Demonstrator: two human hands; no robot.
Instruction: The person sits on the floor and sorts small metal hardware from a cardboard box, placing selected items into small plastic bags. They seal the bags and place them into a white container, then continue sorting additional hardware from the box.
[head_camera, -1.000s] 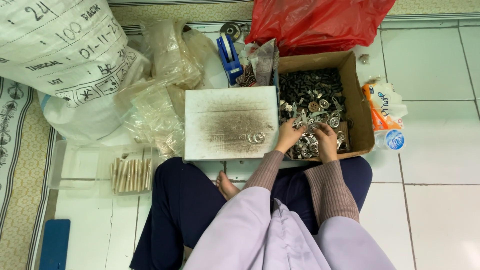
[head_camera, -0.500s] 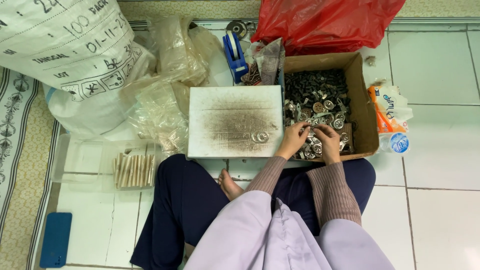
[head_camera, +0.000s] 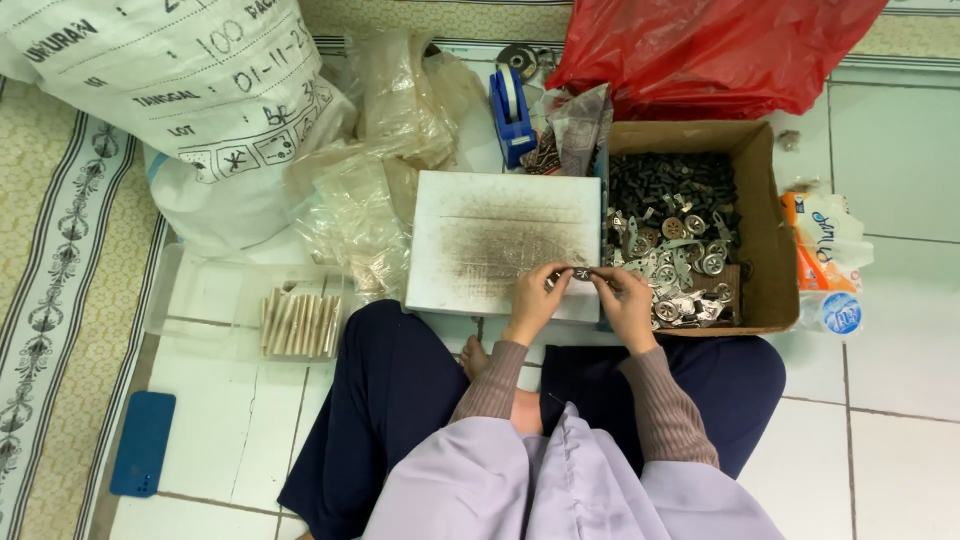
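Observation:
I sit cross-legged on a tiled floor. My left hand (head_camera: 538, 298) and my right hand (head_camera: 622, 296) meet over the front right edge of a white, soot-stained board (head_camera: 480, 235). Together they pinch a small dark metal part (head_camera: 581, 273) between their fingertips. Just right of my hands stands a cardboard box (head_camera: 763, 215) filled with several dark and silver metal parts (head_camera: 672, 230).
A big white woven sack (head_camera: 190, 90) lies at the back left, with crumpled clear plastic bags (head_camera: 385, 160) beside it. A red plastic bag (head_camera: 700, 50), a blue tape dispenser (head_camera: 510, 110), a bundle of wooden sticks (head_camera: 298, 323), a blue phone (head_camera: 143, 443) and a packet (head_camera: 822, 250) surround me.
Both hands have come out of the cardboard box to the left and now hold a small part together over the board's edge.

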